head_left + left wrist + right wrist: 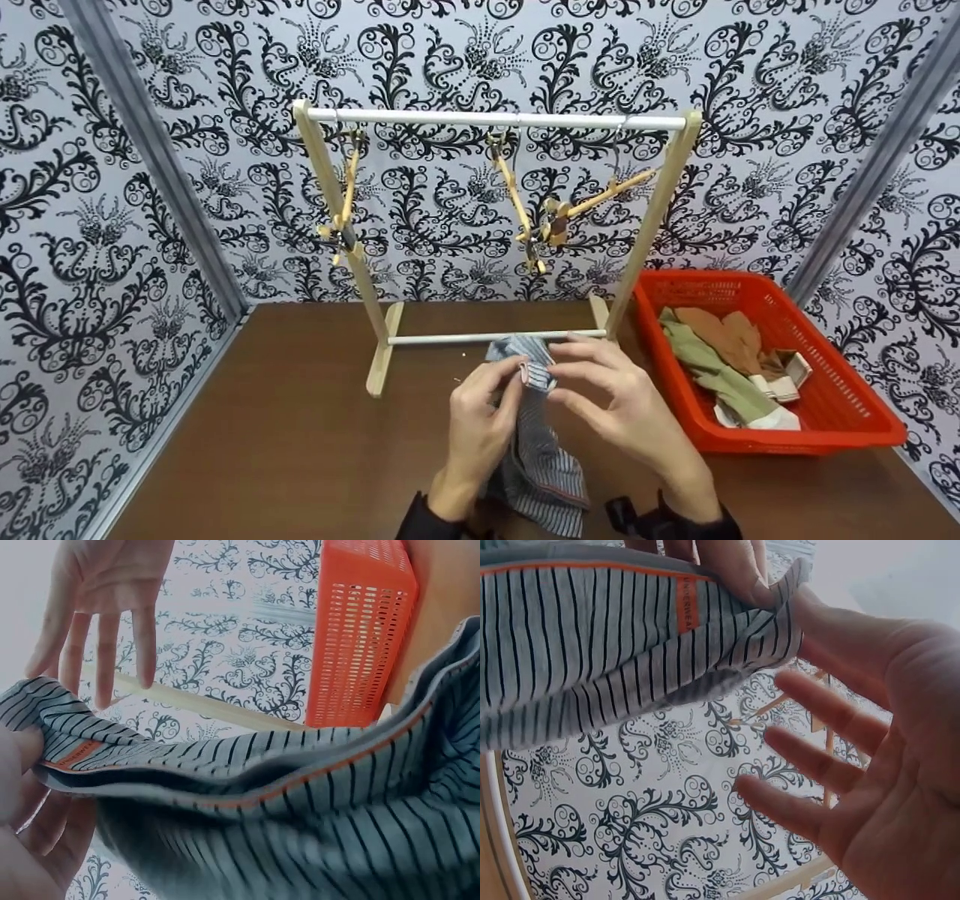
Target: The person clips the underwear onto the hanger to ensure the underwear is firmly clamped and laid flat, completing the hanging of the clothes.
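Head view: our left hand (480,420) pinches striped underwear (536,450) near the rack (495,120); three hangers (525,202) bare, red basket (825,427) loaded. Wrist views: right hand (870,765) spread, fingers beside the cloth. We judge hanging barely begun.

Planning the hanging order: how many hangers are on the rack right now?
3. One hanger hangs near the left post, one near the rail's middle, one tilted by the right post of the rack. The last two overlap; none seems hidden.
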`<state>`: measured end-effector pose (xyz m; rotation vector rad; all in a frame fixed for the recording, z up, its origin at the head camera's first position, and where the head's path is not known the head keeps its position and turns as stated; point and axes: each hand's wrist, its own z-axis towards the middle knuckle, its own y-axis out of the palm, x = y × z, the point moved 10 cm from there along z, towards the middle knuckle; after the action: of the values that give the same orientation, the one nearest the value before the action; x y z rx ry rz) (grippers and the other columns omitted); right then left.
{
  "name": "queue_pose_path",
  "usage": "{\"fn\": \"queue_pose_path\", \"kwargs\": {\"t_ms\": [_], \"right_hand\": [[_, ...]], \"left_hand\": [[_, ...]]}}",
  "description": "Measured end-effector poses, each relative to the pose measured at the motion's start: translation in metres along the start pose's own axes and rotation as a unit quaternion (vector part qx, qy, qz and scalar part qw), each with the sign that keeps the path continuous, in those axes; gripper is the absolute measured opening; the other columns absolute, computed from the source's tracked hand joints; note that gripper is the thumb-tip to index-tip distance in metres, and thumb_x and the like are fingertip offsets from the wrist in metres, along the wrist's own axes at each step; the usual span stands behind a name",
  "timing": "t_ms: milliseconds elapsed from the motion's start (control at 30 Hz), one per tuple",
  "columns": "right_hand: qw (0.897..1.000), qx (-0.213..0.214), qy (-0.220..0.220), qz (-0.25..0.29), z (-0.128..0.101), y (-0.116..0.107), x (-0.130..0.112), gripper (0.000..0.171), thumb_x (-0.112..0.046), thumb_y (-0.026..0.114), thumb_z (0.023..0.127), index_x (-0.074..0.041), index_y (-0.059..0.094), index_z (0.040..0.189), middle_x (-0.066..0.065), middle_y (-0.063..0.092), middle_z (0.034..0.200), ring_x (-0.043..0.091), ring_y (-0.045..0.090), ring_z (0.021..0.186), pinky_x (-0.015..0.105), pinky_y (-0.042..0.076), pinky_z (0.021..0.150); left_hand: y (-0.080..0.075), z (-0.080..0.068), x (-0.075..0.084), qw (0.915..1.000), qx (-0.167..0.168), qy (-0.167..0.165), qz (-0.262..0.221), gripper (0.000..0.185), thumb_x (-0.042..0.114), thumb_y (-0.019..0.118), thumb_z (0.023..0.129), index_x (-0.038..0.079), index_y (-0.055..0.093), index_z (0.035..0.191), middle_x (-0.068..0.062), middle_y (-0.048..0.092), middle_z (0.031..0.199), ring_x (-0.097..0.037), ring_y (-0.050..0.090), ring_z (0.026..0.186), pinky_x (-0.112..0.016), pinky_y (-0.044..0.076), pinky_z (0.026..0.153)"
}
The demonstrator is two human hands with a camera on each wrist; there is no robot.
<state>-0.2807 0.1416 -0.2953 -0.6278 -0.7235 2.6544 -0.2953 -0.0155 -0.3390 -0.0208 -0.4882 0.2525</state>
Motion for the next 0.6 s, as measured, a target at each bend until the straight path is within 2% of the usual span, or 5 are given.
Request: {"fn": "queue_pose_path", "kwargs": {"t_ms": [100, 267, 400, 600], "right_hand": [[1.000, 0.004, -0.014, -0.010, 0.000, 0.000, -0.002, 0.038, -0.009, 0.088, 0.076, -0.012, 0.076, 0.113, 0.006, 0.069, 0.124, 0.030, 0.061, 0.120, 0.032, 0.041, 0.109], [1.000, 0.006, -0.018, -0.016, 0.001, -0.001, -0.004, 0.044, -0.013, 0.089, 0.076, -0.009, 0.074, 0.117, 0.004, 0.071, 0.118, 0.024, 0.066, 0.110, 0.025, 0.045, 0.103], [0.999, 0.025, -0.033, -0.021, 0.002, -0.004, -0.007, 0.034, -0.006, 0.086, 0.078, -0.009, 0.076, 0.110, 0.001, 0.073, 0.107, 0.020, 0.069, 0.099, 0.024, 0.050, 0.095], [0.998, 0.050, -0.020, -0.022, 0.003, -0.010, -0.005, 0.027, 0.005, 0.082, 0.080, -0.009, 0.075, 0.103, -0.003, 0.074, 0.099, 0.016, 0.069, 0.090, 0.021, 0.052, 0.087]], "left_hand": [[0.000, 0.001, 0.001, 1.0000, -0.005, 0.003, -0.001, 0.023, -0.009, 0.069, 0.090, 0.002, 0.074, 0.110, -0.004, 0.074, 0.100, -0.012, 0.068, 0.085, -0.023, 0.057, 0.072], [0.004, 0.001, 0.008, 0.9994, -0.021, 0.026, 0.008, 0.021, -0.007, 0.070, 0.091, 0.002, 0.074, 0.109, -0.004, 0.074, 0.100, -0.015, 0.069, 0.084, -0.023, 0.056, 0.073], [0.010, 0.000, 0.007, 0.9987, -0.044, 0.022, 0.013, 0.015, 0.000, 0.069, 0.095, 0.006, 0.074, 0.108, 0.000, 0.074, 0.099, -0.011, 0.067, 0.083, -0.021, 0.055, 0.073], [0.018, -0.003, 0.005, 0.9981, -0.059, 0.013, 0.007, 0.011, 0.005, 0.070, 0.095, 0.007, 0.073, 0.106, 0.000, 0.073, 0.095, -0.008, 0.065, 0.079, -0.021, 0.054, 0.069]]}}
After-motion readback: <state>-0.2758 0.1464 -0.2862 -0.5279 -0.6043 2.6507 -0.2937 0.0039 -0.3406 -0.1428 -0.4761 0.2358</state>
